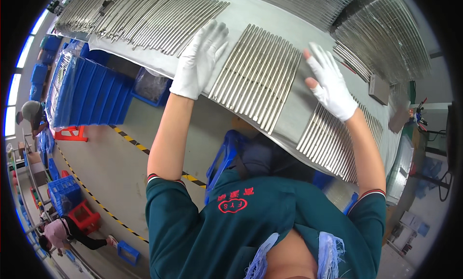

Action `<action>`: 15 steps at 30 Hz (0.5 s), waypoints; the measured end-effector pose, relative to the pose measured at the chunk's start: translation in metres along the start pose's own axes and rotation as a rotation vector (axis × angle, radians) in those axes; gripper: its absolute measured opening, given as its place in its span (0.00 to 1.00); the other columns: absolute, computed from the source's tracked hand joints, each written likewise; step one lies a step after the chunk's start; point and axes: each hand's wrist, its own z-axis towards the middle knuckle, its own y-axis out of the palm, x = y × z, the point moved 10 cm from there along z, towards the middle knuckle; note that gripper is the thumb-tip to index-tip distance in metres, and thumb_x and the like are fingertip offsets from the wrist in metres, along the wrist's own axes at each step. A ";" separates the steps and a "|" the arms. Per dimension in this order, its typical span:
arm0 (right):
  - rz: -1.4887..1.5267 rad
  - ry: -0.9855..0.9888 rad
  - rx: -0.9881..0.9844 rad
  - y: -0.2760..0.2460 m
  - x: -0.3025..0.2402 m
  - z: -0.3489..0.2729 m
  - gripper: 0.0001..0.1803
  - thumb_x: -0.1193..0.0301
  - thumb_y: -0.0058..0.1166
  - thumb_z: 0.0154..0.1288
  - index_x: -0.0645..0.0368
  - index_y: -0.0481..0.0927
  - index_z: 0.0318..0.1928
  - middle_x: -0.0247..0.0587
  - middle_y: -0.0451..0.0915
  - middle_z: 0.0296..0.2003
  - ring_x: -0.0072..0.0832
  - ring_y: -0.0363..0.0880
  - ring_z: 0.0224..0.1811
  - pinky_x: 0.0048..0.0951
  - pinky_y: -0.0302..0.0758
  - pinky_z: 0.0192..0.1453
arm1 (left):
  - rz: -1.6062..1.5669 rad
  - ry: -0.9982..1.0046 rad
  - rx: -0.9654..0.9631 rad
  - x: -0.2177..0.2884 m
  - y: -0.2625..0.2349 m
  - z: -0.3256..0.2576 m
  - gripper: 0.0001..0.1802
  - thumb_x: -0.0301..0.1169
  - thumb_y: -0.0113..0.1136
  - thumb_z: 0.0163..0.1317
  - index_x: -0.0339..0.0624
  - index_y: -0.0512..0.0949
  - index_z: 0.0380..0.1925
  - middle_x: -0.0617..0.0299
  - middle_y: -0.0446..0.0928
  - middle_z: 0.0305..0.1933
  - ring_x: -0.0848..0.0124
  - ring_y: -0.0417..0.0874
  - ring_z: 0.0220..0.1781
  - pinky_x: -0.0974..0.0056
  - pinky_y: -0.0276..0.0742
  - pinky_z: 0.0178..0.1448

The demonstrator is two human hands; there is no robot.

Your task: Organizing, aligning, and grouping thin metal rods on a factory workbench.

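Dark green shirt [270, 221] sits nearest, below a white-covered table [292, 108]. On it lie a left spread of metal rods [144, 21], a middle row [255, 79] and a right row [328, 141]. Left gloved hand [200, 62], fingers straight, and right gloved hand [332, 83], fingers extended, thumb apart, flank the middle row, both empty.

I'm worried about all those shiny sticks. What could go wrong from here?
The middle rods lie with their ends right by the table's near edge, so a bump might knock some off.

The right hand's thumb tip and one fingertip poke out bare from the glove, so they could perhaps get pinched between rods.
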 end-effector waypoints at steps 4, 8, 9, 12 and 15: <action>0.010 -0.262 0.076 0.028 -0.065 0.085 0.38 0.41 0.29 0.75 0.52 0.59 0.74 0.54 0.62 0.70 0.47 0.56 0.75 0.48 0.48 0.80 | -0.103 0.084 0.076 0.008 -0.005 -0.003 0.32 0.47 0.50 0.74 0.36 0.63 0.68 0.46 0.63 0.72 0.55 0.62 0.76 0.52 0.55 0.81; 0.009 -0.354 0.131 0.039 -0.098 0.129 0.35 0.46 0.36 0.75 0.54 0.62 0.73 0.52 0.64 0.69 0.44 0.58 0.74 0.48 0.53 0.77 | -0.221 0.116 0.081 0.008 -0.008 -0.005 0.38 0.46 0.53 0.73 0.29 0.56 0.71 0.42 0.59 0.74 0.56 0.57 0.78 0.56 0.52 0.82; 0.038 -0.363 0.125 0.043 -0.101 0.133 0.34 0.47 0.37 0.75 0.55 0.63 0.72 0.51 0.65 0.69 0.43 0.59 0.74 0.48 0.54 0.77 | -0.200 0.101 0.062 0.008 -0.006 -0.004 0.38 0.46 0.53 0.73 0.31 0.55 0.72 0.44 0.58 0.74 0.57 0.56 0.78 0.56 0.50 0.82; -0.106 -0.369 0.088 0.058 -0.096 0.121 0.33 0.48 0.38 0.75 0.56 0.66 0.70 0.49 0.67 0.68 0.42 0.60 0.73 0.46 0.54 0.76 | -0.151 -0.017 0.100 -0.001 -0.002 -0.003 0.37 0.50 0.50 0.73 0.35 0.57 0.71 0.47 0.59 0.75 0.56 0.56 0.78 0.54 0.52 0.82; -0.112 -0.360 0.042 0.059 -0.085 0.106 0.33 0.47 0.37 0.75 0.53 0.67 0.70 0.47 0.66 0.69 0.40 0.58 0.75 0.45 0.50 0.78 | -0.126 -0.001 0.063 -0.001 -0.003 0.001 0.38 0.50 0.49 0.74 0.34 0.56 0.72 0.44 0.58 0.75 0.54 0.56 0.78 0.52 0.54 0.81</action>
